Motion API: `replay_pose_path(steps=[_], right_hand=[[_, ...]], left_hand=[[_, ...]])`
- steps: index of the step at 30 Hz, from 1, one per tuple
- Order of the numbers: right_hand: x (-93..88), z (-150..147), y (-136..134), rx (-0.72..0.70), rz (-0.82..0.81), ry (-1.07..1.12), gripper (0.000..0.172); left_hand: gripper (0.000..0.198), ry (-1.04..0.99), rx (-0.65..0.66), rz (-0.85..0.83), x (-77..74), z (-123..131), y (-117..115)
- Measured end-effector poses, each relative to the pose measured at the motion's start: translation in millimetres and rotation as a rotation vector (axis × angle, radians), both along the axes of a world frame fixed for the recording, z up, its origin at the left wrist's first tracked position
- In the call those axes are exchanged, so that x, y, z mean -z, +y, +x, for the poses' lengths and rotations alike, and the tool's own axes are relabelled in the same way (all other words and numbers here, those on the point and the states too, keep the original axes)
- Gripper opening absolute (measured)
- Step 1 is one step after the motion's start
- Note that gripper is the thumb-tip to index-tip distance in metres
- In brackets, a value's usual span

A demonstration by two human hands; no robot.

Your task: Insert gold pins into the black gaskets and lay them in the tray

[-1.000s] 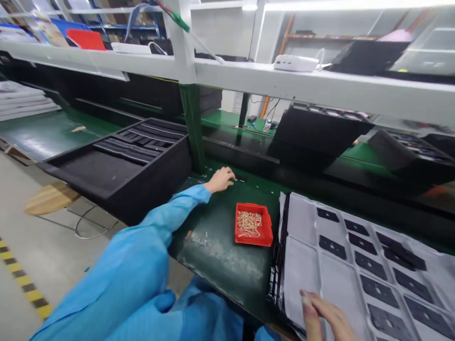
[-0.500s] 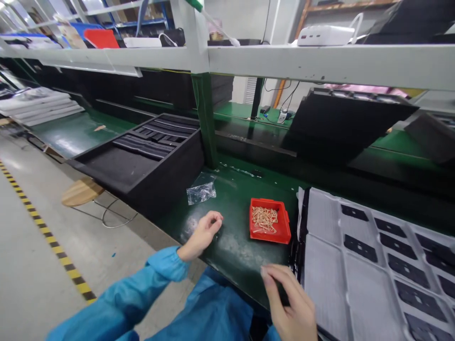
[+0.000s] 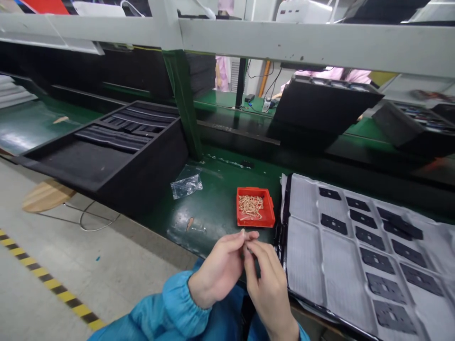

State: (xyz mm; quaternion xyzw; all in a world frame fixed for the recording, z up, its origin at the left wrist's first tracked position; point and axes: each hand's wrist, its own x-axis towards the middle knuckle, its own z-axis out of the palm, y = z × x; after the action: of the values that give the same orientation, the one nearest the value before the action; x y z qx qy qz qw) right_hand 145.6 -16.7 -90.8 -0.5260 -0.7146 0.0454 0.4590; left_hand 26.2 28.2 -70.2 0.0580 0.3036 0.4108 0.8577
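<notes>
My left hand (image 3: 222, 267) and my right hand (image 3: 266, 279) meet at the fingertips over the front edge of the green bench (image 3: 213, 203). Thumb and fingers of each are pinched together. Whatever sits between them is too small or too hidden to make out. Just beyond the fingertips stands a red bin (image 3: 269, 208) holding a heap of small gold-coloured bent metal pieces (image 3: 251, 207). To the right of my right hand lies a tray lined with white sheet (image 3: 305, 246), with several flat black plates (image 3: 376, 260) in its pockets.
A clear plastic bag (image 3: 186, 184) lies left of the bin. Further left is a large black foam box (image 3: 142, 161) with slots. A green post (image 3: 183, 102) rises behind it to a grey shelf beam (image 3: 284, 40). People in pink are partly visible across the bench.
My hands were apart, the left near the bag and the right beside the tray. Now they have come together in front of the red bin. The camera view has shifted too.
</notes>
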Motion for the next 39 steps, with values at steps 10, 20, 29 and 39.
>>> replay_pose_path(steps=[10, 20, 29, 39], right_hand=[[-9.5, 1.1, 2.0, 0.009, -0.003, 0.07, 0.02], [-12.0, -4.4, 5.1, -0.052, 0.08, 0.099, 0.024], [29.0, 8.8, 57.5, 0.158, -0.126, 0.335, 0.027], [13.6, -8.7, 33.0, 0.089, -0.332, 0.66, 0.027]], left_hand=[[0.028, 0.394, -0.145, 0.33, 9.3, 7.8, -4.9], [0.022, 0.864, -0.366, 0.808, 25.6, -19.6, 7.8], [0.022, 0.948, -0.621, 0.624, 26.7, -61.7, 39.3], [0.027, 0.872, -0.06, 0.824, 29.5, -42.7, 26.4]])
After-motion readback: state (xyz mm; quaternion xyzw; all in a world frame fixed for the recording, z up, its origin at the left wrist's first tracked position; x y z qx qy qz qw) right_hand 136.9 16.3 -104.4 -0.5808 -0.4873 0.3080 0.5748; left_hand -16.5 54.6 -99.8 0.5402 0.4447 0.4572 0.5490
